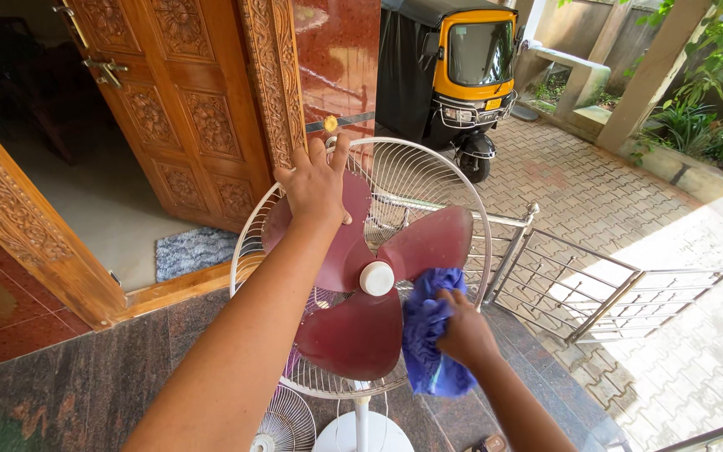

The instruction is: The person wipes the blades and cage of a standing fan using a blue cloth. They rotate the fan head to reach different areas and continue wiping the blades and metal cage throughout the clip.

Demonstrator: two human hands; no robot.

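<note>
I stand over a pedestal fan with its front cover off, looking down at both my arms reaching into the middle of the frame. My left hand rests on the upper blade, fingers spread apart and flat, the tips near the rear wire guard at upper centre. My right hand, lower and right of centre, has its fingers closed tight around a crumpled blue cloth, which presses against the edge of the right-hand blade beside the white hub cap.

To wipe well, I judge the left hand should keep the blades from spinning while the cloth sweeps from the hub out to the tip, with light pressure so the thin plastic does not flex.

The three blades are dark maroon plastic, smooth, broad and rounded like petals, slightly translucent where sun strikes them. The guard is a dish of thin pale metal wires fanning outward. The cloth looks soft and bunched into folds. Below, at the bottom centre, sit the round white base and the removed front grille on polished dark stone flooring.

At upper left stands a carved wooden door; at top centre a parked black and yellow auto rickshaw; at right a metal railing over patterned paving.
</note>
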